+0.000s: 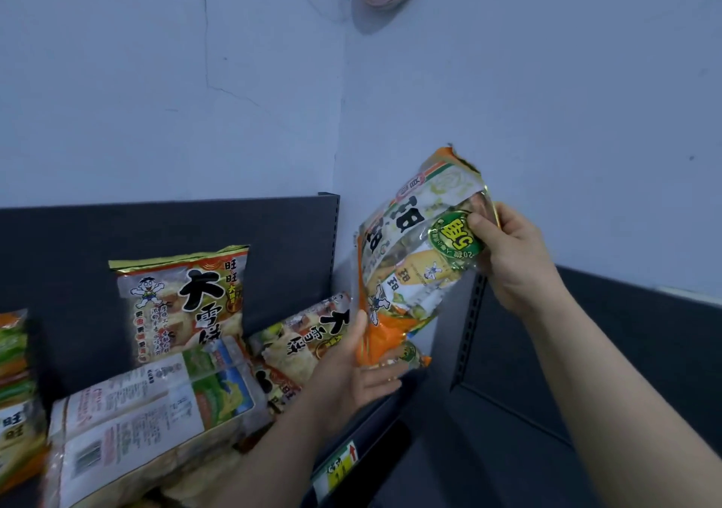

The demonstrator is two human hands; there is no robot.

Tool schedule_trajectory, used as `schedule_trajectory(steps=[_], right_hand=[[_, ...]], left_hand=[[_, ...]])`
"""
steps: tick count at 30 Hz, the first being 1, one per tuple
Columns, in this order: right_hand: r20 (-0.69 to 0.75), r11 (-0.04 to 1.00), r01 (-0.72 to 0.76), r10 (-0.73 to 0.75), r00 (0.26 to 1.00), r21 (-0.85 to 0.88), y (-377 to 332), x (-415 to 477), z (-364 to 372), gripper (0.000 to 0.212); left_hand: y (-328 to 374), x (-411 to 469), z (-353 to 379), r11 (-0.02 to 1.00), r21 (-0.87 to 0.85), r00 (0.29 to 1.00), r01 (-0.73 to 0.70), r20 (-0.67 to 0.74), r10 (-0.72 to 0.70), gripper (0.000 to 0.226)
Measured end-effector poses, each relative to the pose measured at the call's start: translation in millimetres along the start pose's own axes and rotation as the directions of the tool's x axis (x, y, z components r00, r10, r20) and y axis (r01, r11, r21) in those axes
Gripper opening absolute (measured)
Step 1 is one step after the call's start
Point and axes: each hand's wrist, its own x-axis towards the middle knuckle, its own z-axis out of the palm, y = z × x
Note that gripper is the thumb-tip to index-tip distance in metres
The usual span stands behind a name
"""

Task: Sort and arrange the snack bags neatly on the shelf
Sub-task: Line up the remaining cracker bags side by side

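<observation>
- Above the right end of the shelf (381, 419), the orange snack bag (406, 273) hangs upside down in mid-air, tilted.
- Right hand (512, 257) pinches its upper edge, thumb on the green sticker (453, 239).
- Left hand (351, 370) grips the lower end, fingers beneath.

Bare left hand (353, 368), right hand (513, 259), forearms apparently bare

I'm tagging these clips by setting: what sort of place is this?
Probably a small shop: a dark metal display shelf with a yellow price label on its front edge, holding several printed snack bags; left hand and right hand grip an orange-and-green snack bag.
</observation>
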Motion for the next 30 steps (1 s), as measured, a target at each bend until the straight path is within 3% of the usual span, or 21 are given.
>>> schedule_trajectory(steps=[3,6,9,13,16,20,25,30], right_hand=[[0.092,0.999,-0.05,0.048,0.995,0.018,4.7,-17.0,9.5,0.02],[0.133,0.994,-0.096,0.102,0.986,-0.046,25.1,-29.0,18.4,0.019],[0.098,0.956,-0.141,0.171,0.98,-0.257,49.3,-32.7,28.8,0.006],[0.088,0.918,-0.161,0.206,0.975,-0.363,67.5,-37.0,71.7,0.071],[0.26,0.916,-0.05,0.165,0.951,-0.398,64.4,-47.3,120.5,0.095],[0.497,0.922,-0.052,0.254,0.829,-0.384,63.7,-62.0,184.6,0.116],[0.75,0.906,-0.105,0.401,0.525,-0.411,70.9,-96.0,257.7,0.118],[0.789,0.907,-0.146,0.416,0.452,-0.395,77.7,-133.9,318.2,0.134]], left_hand=[[15.8,-4.4,-1.6,0.973,-0.208,0.995,-0.099,-0.041,0.093,0.054],[23.2,-18.4,-20.5,0.971,-0.162,0.975,-0.177,-0.165,0.151,0.054],[34.4,-45.5,-49.9,0.96,0.013,0.891,-0.28,-0.369,0.265,0.055],[56.5,-97.3,-88.7,0.878,0.393,0.781,-0.273,-0.444,0.441,0.043],[69.7,-144.0,-112.8,0.818,0.537,0.769,-0.207,-0.427,0.476,0.04],[78.1,-206.6,-147.1,0.831,0.536,0.773,-0.151,-0.46,0.437,0.064],[86.1,-281.5,-177.0,0.818,0.554,0.719,-0.158,-0.503,0.48,0.073],[93.7,-346.2,-195.3,0.827,0.529,0.64,-0.19,-0.572,0.513,0.067]])
